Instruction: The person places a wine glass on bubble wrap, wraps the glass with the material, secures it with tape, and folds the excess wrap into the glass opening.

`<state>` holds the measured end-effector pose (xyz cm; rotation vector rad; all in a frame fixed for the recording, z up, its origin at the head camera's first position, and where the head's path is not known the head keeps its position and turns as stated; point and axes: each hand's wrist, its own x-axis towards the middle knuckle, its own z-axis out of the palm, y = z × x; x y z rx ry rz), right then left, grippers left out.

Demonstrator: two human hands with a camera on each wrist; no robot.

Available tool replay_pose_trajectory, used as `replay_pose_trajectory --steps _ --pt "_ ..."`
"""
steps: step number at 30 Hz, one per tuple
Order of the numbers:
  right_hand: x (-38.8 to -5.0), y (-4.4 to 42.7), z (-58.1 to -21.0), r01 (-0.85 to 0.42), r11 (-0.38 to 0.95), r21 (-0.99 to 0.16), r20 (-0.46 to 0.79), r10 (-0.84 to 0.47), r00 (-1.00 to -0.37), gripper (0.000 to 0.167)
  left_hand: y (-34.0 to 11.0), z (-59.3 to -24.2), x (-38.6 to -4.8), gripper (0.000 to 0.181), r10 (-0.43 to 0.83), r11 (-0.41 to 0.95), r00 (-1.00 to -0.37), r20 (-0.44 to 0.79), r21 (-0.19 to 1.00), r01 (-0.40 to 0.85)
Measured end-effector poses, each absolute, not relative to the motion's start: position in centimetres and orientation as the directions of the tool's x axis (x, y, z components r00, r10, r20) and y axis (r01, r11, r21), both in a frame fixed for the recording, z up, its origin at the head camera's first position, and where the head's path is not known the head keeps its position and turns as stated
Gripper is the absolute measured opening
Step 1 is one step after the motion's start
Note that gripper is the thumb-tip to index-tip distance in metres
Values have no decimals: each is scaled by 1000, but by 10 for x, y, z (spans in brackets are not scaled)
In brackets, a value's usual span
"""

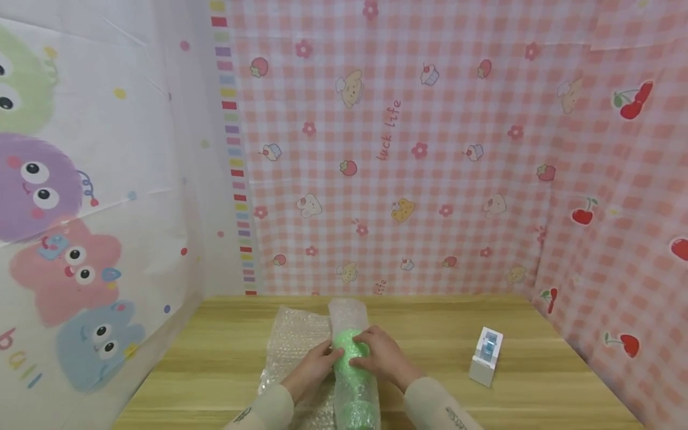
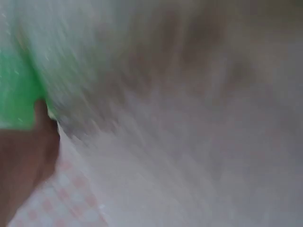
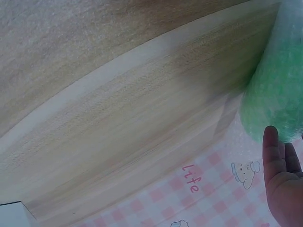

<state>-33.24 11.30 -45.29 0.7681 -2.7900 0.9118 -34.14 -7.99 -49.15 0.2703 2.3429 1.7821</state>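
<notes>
Loose bubble wrap (image 1: 295,340), then a wrapped green bundle (image 1: 350,377), mid-table (image 1: 543,364)
Left hand (image 1: 314,365) touches the bundle's left side, can't tell if it's pinching; right hand (image 1: 388,356) rests on it, thumb and fingers spread apart; little white box thing (image 1: 483,371) off to the right.

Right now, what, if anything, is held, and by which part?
The bubble-wrapped green object, near its far end: right hand curves over its right side; left hand touches its left, grip unclear.
</notes>
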Motion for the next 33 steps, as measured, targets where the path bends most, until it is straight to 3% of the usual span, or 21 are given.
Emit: replay_pose_trajectory --steps 4,9,17,24,33 --pt "-335 113 -451 -509 686 -520 263 -438 -859 48 -78 -485 -337 55 138 343 -990 39 935 85" --pt "-335 116 -449 -506 683 -526 256 -440 -861 50 -78 -478 -337 50 174 374 -984 50 921 113" --pt "-332 126 -451 -568 629 -531 251 -523 -814 44 -76 -484 -332 45 218 207 -976 -8 978 38" --pt "-332 135 -455 -531 575 -622 250 -497 -831 44 -67 -485 -328 44 199 199 -979 -41 980 -1" --pt "-336 126 -448 -577 658 -483 258 -523 -812 43 -71 -482 -328 42 194 261 -980 -55 965 -3"
